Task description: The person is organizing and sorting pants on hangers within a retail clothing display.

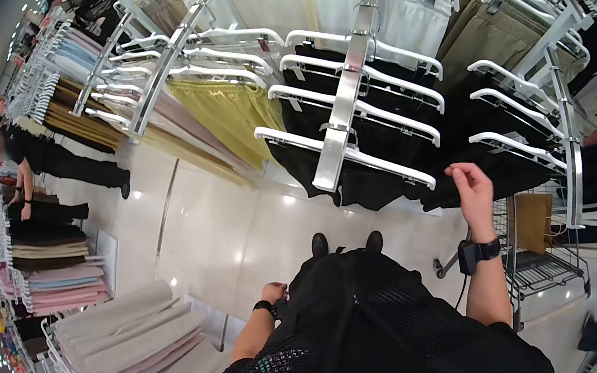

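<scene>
My right hand (pixel 472 181) is raised beside the end of the nearest white hanger (pixel 349 154), its fingers curled together; whether it holds anything is too small to tell. Black garments (pixel 375 187) hang from that hanger and those behind it, on a metal rack arm (pixel 350 89). My left hand (pixel 274 292) is low beside my body, fingers curled, with nothing visible in it. Yellow-green trousers (pixel 225 111) hang to the left of the black ones.
A wire cart (pixel 542 263) with a brown cardboard piece (pixel 535 221) stands at the right. Folded-over trousers (pixel 121 337) hang on a lower-left rack. Another person (pixel 51 162) in black stands at the far left. Glossy floor (pixel 197 220) lies between racks.
</scene>
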Motion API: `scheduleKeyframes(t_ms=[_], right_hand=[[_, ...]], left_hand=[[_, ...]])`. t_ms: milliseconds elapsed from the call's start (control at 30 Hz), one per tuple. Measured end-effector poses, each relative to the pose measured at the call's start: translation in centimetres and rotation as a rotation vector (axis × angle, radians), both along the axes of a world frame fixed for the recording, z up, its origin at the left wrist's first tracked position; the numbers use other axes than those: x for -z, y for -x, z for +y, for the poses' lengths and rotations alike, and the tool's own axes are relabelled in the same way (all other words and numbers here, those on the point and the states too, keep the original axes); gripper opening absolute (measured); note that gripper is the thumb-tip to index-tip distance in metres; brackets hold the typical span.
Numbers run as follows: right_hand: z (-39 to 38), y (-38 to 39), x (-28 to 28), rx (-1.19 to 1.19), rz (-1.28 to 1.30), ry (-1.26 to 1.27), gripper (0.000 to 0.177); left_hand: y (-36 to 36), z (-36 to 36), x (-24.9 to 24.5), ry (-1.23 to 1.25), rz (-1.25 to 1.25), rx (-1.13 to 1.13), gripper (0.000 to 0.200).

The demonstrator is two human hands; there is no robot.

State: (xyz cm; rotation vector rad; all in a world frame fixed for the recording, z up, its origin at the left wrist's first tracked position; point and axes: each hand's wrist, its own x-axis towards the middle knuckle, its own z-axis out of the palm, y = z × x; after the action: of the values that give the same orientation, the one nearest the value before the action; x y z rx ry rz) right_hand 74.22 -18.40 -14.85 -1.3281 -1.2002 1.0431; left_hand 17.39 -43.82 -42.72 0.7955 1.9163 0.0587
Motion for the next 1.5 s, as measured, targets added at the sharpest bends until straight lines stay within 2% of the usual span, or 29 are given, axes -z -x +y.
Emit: scheduleKeyframes(t_ms=[33,100,167,200,233,267,300,333,367,433,467,500,633,767,833,867,900,967,1000,1033,1067,1100,1167,1233,1267,1333,1433,1500], right_hand=[[-0.3,1.3,-3.7,0.029,0.011,-0.041,0.030],[0.6,6.1,-13.1,-0.059,-0.433,-0.366,0.058],[1.7,7.4,-14.3,-0.153,-0.528,-0.365,0.093],[2.6,9.4,-14.2,-0.213,-0.747,-0.448,0.100],[3.9,11.2,-13.9,-0.283,-0.952,-0.537,0.107],[3.8,11.3,-13.7,-0.276,-0.985,-0.481,0.113],[4.6,13.5,-12.6,-0.285,-1.160,-0.411,0.112],[4.8,14.2,-12.3,-0.225,-1.206,-0.472,0.106],[5.2,14.5,-12.1,-0.186,-1.245,-0.537,0.101],[7.2,15.5,-13.2,-0.151,-1.233,-0.136,0.088],[7.2,15.2,-12.6,-0.088,-1.250,-0.327,0.070],[9.0,13.7,-10.7,-0.016,-1.210,-0.338,0.060],[12.6,12.5,-11.8,0.039,-1.222,-0.304,0.034],[15.4,12.0,-12.3,0.149,-1.241,-0.325,0.044],[16.6,11.6,-12.8,0.197,-1.305,-0.506,0.053],[16.7,11.7,-13.1,0.138,-1.283,-0.328,0.069],[17.7,11.3,-12.9,0.137,-1.285,-0.327,0.069],[20.5,10.0,-12.2,-0.080,-1.330,-0.516,0.092],[20.9,9.4,-11.9,-0.116,-1.366,-0.500,0.108],[21.5,9.4,-12.2,-0.105,-1.366,-0.499,0.108],[21.7,8.8,-12.7,-0.205,-1.289,-0.359,0.104],[22.6,9.3,-13.0,-0.333,-1.200,-0.235,0.101],[22.7,9.6,-13.2,-0.365,-1.246,-0.208,0.076],[22.1,10.3,-13.8,-0.382,-1.298,-0.155,0.066],[19.9,8.1,-13.9,-0.355,-1.309,-0.111,0.060],[19.9,12.0,-13.9,-0.390,-1.322,-0.163,0.047],[16.8,12.0,-13.6,-0.303,-1.283,-0.163,0.033],[15.5,12.2,-13.5,-0.221,-1.254,-0.162,0.033]], left_hand=[[2.1,-0.2,2.8,0.024,-0.030,-0.039,0.032],[5.9,1.5,8.5,0.038,-0.039,-0.064,0.035],[6.0,3.5,7.2,0.067,-0.030,-0.029,0.033],[5.4,7.2,5.6,0.057,-0.038,-0.039,0.033],[5.7,9.2,7.0,-0.005,-0.077,0.001,0.031],[5.0,8.5,8.1,-0.024,-0.132,-0.033,0.031],[4.7,12.4,6.1,-0.073,-0.181,-0.022,0.032],[3.9,14.0,4.7,-0.112,-0.166,0.028,0.034],[4.0,13.8,5.3,-0.144,-0.174,0.001,0.028],[2.0,17.2,4.0,-0.183,-0.244,-0.028,0.028],[1.8,17.1,3.2,-0.217,-0.267,-0.053,0.028],[1.0,17.9,3.6,-0.227,-0.289,-0.049,0.028],[1.5,16.6,6.2,-0.144,-0.299,-0.013,0.027],[2.9,14.1,8.0,-0.113,-0.261,-0.076,0.027],[5.3,11.4,9.4,-0.073,-0.187,-0.007,0.028],[5.9,11.1,9.8,-0.089,-0.229,0.008,0.030],[6.9,9.7,8.9,-0.058,-0.100,0.128,0.032],[8.5,8.0,8.3,-0.050,0.068,0.417,0.032],[8.3,7.6,7.4,0.030,0.015,0.274,0.030],[8.8,7.7,8.2,0.103,-0.033,0.139,0.029],[9.4,7.3,8.7,-0.169,0.127,0.715,0.032],[8.8,6.8,8.1,-0.169,0.128,0.715,0.032],[7.3,8.1,5.6,-0.172,0.092,0.387,0.036],[6.7,8.7,5.7,-0.100,-0.024,0.104,0.046],[6.0,10.4,6.7,-0.177,-0.043,0.138,0.047],[7.0,9.0,8.9,-0.275,-0.062,0.080,0.048],[7.7,9.6,9.5,-0.233,-0.102,0.102,0.048],[8.5,9.8,9.9,-0.200,-0.119,0.105,0.048]])
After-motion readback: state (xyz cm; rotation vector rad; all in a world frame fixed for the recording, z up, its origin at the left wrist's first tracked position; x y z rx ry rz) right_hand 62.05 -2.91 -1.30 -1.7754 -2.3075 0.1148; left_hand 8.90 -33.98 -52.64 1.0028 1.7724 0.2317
